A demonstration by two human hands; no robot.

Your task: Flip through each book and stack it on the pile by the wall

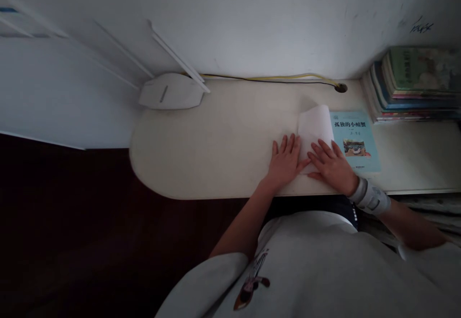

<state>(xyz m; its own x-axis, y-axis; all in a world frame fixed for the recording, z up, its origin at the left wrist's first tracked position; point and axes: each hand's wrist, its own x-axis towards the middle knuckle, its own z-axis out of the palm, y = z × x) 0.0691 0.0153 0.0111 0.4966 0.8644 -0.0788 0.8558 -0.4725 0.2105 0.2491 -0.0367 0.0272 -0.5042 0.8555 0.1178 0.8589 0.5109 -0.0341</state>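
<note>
A sheet of white paper (314, 122) lies on the desk, its upper part curling up off the surface. It borders the left side of a light blue book (356, 138) with Chinese characters and a small picture on its cover. I cannot tell whether the paper is loose or joined to the book. My left hand (285, 162) rests with fingers spread at the paper's left edge, thumb on the paper. My right hand (333, 166) lies open across the paper's lower right part, beside the book; a grey band circles that wrist.
The pale desk (216, 154) has a rounded left end. A white router (172, 92) with long antennas stands at the back left. Cables (266, 79) run along the wall to a round hole (340, 88). A stack of books (419, 85) sits at the right.
</note>
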